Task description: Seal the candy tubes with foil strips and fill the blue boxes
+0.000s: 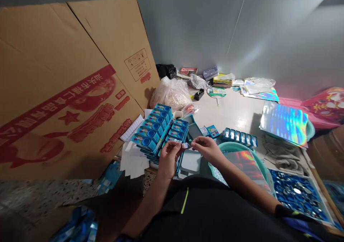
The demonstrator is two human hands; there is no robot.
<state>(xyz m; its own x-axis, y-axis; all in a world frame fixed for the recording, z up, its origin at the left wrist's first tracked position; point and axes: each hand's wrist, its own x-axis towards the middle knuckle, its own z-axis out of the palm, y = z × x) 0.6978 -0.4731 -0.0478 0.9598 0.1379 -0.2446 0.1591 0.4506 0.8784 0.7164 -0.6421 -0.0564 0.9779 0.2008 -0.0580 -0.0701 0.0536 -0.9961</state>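
My left hand (168, 159) and my right hand (206, 149) are raised close together over the table's near edge. The left fingertips pinch a small shiny strip (185, 145), possibly a label. My right fingertips are just beside it, and I cannot tell whether they touch it. Directly beyond my left hand lie rows of blue-and-white small boxes (152, 127) with round blue tops. A row of blue blister packs (239, 138) lies to the right of my right hand. A white-lidded grey tray (190, 163) sits under my hands.
A large printed cardboard sheet (67, 88) leans at the left. A teal basket (236, 156) sits under my right forearm, beside a holographic sheet (284, 123) and a sheet of blue pieces (298, 195). A plastic bag (170, 94) and assorted packets stand against the far wall.
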